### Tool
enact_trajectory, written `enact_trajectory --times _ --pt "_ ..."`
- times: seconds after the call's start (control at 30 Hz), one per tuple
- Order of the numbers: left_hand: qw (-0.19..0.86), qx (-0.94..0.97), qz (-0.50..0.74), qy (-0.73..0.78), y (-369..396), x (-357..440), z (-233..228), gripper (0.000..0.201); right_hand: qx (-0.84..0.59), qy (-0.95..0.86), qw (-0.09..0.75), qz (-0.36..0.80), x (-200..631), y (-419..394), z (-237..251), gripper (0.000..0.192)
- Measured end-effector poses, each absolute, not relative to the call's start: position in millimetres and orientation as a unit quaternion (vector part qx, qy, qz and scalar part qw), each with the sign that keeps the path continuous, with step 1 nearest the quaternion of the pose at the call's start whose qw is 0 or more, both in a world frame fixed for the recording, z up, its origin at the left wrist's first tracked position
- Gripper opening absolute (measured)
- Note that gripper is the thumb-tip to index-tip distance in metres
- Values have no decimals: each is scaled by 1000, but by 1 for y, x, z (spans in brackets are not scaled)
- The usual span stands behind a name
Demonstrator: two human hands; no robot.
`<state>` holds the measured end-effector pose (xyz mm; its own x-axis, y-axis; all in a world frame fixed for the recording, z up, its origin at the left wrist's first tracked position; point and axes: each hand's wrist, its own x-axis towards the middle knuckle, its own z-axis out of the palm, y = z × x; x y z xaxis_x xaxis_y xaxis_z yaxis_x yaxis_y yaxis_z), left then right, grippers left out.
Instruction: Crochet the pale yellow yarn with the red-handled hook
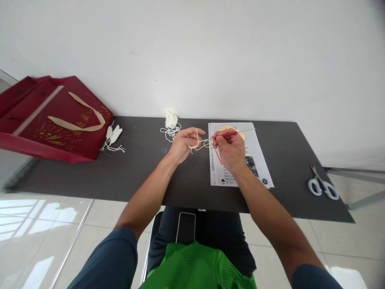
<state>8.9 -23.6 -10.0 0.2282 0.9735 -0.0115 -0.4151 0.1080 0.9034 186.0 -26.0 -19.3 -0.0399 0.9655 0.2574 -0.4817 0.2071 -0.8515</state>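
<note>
My right hand (233, 151) grips a crochet hook by its red handle (230, 134), its thin metal shaft pointing left. At the hook's tip, my left hand (180, 146) pinches a small pale-yellow piece of yarn work (194, 146), and a strand stands up around its fingers. Loose pale-yellow yarn (205, 145) runs between the two hands. Partly hidden behind my right hand is a yellow round thing (241, 135), perhaps the yarn ball. Printed sheets (260, 178) lie under the right hand, with a thin red strip (218, 157) on them.
A red paper bag (64, 136) lies on the table's left end, beside small white pieces with loose threads (113, 135). White yarn (171, 120) is heaped near the wall. Scissors (322, 184) rest at the right. A phone (185, 229) sits on my lap.
</note>
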Motion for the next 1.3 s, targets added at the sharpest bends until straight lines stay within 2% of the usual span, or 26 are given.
enact_trajectory --times 0.3,0.53,0.63,0.7,0.83,0.93,1.0,1.2,1.3 --pt "689 413 519 292 -23 6 -13 29 -267 -375 616 640 186 -28 -12 27" --pt "521 503 574 383 -25 14 -18 21 -294 -272 589 702 186 -22 -21 28" --pt "483 516 577 410 -27 19 -19 18 -299 -260 595 699 182 -25 -23 28" --pt "483 509 576 420 -28 22 -19 23 -304 -268 603 687 177 -29 -23 26" --pt "491 489 583 425 -31 27 -16 53 -312 -286 611 669 168 -35 -25 22" --pt "483 474 599 428 -32 30 -15 66 -314 -300 616 658 165 -36 -27 23" --pt "478 471 603 431 -33 31 -15 67 -316 -304 619 652 165 -36 -29 23" --pt "466 476 606 435 -35 33 -15 49 -314 -301 630 643 164 -37 -25 23" --pt "455 475 614 436 -35 34 -15 47 -308 -317 652 616 165 -38 -22 24"
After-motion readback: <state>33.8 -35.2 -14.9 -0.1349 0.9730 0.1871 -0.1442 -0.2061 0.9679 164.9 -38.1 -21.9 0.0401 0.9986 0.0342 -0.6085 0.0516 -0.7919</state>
